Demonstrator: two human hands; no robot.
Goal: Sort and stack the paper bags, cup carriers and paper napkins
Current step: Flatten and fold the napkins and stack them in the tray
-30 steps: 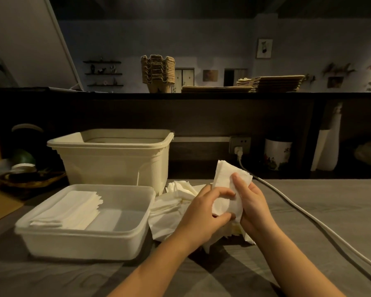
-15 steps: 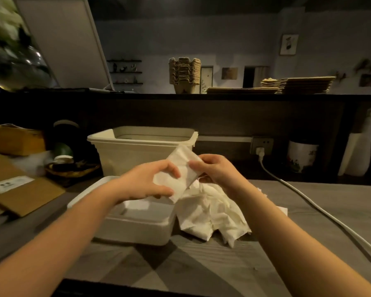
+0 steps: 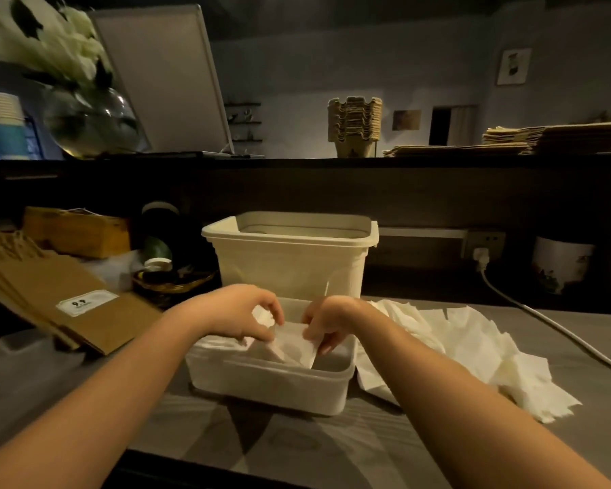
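Note:
A folded white paper napkin (image 3: 291,345) is held low inside the shallow white plastic tray (image 3: 272,390). My left hand (image 3: 242,312) pinches its left edge and my right hand (image 3: 327,321) pinches its right edge. Under my left hand lies a stack of napkins (image 3: 219,344), partly hidden. To the tray's right, a loose heap of white napkins (image 3: 473,347) spreads over the grey table. Brown paper bags (image 3: 67,294) lie at the left. On the high shelf stand stacked cup carriers (image 3: 354,123) and flat paper bags (image 3: 558,137).
A deep cream tub (image 3: 290,255) stands right behind the tray. A white cable (image 3: 544,322) runs from the wall socket across the table's right side. A glass vase with flowers (image 3: 89,118), paper cups and a dark bowl sit at the left.
Both hands carried the napkin from above the loose heap leftward and down into the shallow tray. The view has swung left, bringing the brown bags and vase into sight.

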